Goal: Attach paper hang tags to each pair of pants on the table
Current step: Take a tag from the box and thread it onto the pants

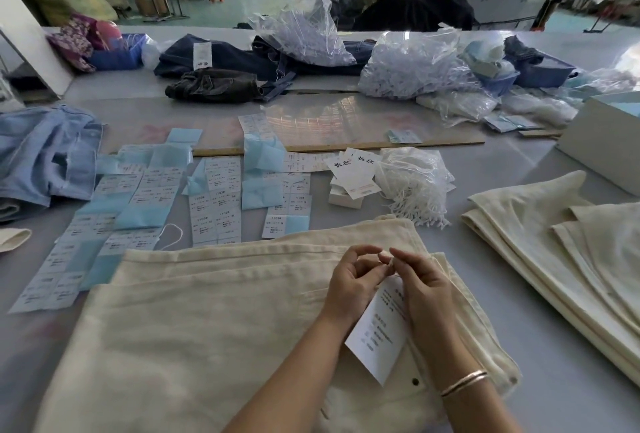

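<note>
Where the left hand (353, 280) and right hand (424, 289) meet, fingers (398, 256) pinch together atop a white hang tag (379, 335); any string is too small to discern. Cream pants (207, 311) overrun the lower frame edge. Grey desk (540, 339) lies bare rightward, before folded cream pants (568, 259).

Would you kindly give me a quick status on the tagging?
Both hands, left hand and right hand, pinching top of hang tag. Tag over cream pants. Nothing obstructing.
</note>
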Motion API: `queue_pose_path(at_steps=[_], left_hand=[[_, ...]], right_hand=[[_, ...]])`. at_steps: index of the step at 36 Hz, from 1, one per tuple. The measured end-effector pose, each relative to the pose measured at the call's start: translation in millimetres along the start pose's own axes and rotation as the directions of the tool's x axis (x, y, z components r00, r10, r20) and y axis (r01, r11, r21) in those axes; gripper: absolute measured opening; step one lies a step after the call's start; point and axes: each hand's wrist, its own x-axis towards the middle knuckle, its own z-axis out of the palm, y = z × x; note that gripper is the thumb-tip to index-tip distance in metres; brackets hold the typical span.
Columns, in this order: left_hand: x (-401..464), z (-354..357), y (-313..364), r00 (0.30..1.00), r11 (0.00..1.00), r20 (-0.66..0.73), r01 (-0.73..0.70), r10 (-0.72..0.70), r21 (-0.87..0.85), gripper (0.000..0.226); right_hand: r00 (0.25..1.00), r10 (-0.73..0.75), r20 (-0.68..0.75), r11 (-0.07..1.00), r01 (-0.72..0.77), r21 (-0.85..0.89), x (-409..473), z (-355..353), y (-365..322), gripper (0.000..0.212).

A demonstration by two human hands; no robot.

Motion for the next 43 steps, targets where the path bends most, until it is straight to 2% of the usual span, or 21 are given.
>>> queue_pose_path(at_steps=[5, 11, 18, 20, 23, 25, 27, 29, 31, 32, 33, 35, 37, 39, 41, 43], left_hand=[[1.4, -0.4, -0.6, 0.999, 0.999, -0.031, -0.002, 0.004, 0.053, 0.018], [2.5, -2.6, 0.0, 0.999, 0.99, -0.049, 0.002, 0.004, 0.14, 0.018], [1.4, 0.7, 3.3, 0.993, 0.948, -0.114, 0.014, 0.024, 0.319, 0.015], [-0.6, 0.9, 4.7, 0.989, 0.941, -0.146, 0.024, 0.027, 0.338, 0.012], [-11.3, -11.2, 10.5, 0.988, 0.909, -0.151, 0.042, 0.024, 0.415, 0.012], [-24.3, -29.6, 18.9, 0.984, 0.876, -0.159, 0.01, 0.076, 0.483, 0.018], [-40.7, -59.2, 29.9, 0.958, 0.794, -0.21, -0.028, 0.194, 0.607, 0.022], [-59.7, -100.0, 42.3, 0.905, 0.608, -0.25, -0.013, 0.345, 0.794, 0.021], [-81.4, -149.0, 55.0, 0.838, 0.354, -0.333, 0.182, 0.432, 0.917, 0.027], [-93.3, -173.4, 62.5, 0.79, 0.264, -0.421, 0.333, 0.446, 0.905, 0.033], [-105.4, -197.3, 70.2, 0.726, 0.225, -0.53, 0.482, 0.438, 0.847, 0.04], [-129.2, -237.1, 87.2, 0.581, 0.257, -0.738, 0.697, 0.344, 0.669, 0.05], [-146.2, -261.4, 102.6, 0.523, 0.4, -0.83, 0.731, 0.192, 0.553, 0.056], [-154.9, -270.3, 111.2, 0.558, 0.561, -0.828, 0.671, 0.047, 0.484, 0.057], [-160.5, -265.6, 114.5, 0.638, 0.606, -0.767, 0.637, -0.069, 0.476, 0.049], [-160.9, -256.3, 119.7, 0.716, 0.648, -0.697, 0.55, -0.042, 0.526, 0.038]], right_hand=[[1.0, 0.003, 0.002, 0.999, -0.002, -0.035, 2.7, -0.1, 5.7, 0.016], [0.998, -0.059, 0.021, 0.992, 0.061, -0.108, 3.8, 0.2, 9.1, 0.023], [0.987, -0.161, 0.03, 0.928, 0.162, -0.336, 5.7, -0.6, 16.6, 0.024], [0.989, -0.149, -0.022, 0.945, 0.136, -0.297, 3.9, -1.6, 17.5, 0.023], [0.991, -0.066, -0.119, 0.992, 0.053, -0.117, 0.2, -2.3, 14.8, 0.019], [0.984, -0.071, -0.161, 0.997, 0.066, -0.035, -0.8, -2.4, 12.5, 0.018], [0.976, -0.093, -0.196, 0.995, 0.1, 0.029, -1.4, -2.7, 10.7, 0.019], [0.972, -0.106, -0.211, 0.987, 0.129, 0.098, -2.7, -3.6, 9.8, 0.022], [0.969, -0.116, -0.219, 0.98, 0.147, 0.133, -5.0, -4.9, 8.2, 0.024], [0.966, -0.123, -0.229, 0.979, 0.155, 0.13, -6.0, -5.3, 7.3, 0.026], [0.961, -0.13, -0.244, 0.979, 0.163, 0.119, -6.9, -6.0, 6.3, 0.027], [0.949, -0.15, -0.277, 0.982, 0.175, 0.065, -10.3, -4.6, 4.3, 0.032], [0.927, -0.226, -0.298, 0.974, 0.215, -0.07, -15.8, 1.3, 1.1, 0.039], [0.905, -0.352, -0.238, 0.927, 0.302, -0.223, -26.1, 15.3, -4.3, 0.045], [0.889, -0.451, -0.073, 0.848, 0.401, -0.346, -39.3, 34.0, -5.6, 0.05], [0.866, -0.476, 0.152, 0.772, 0.494, -0.399, -55.7, 58.8, -10.0, 0.055]])
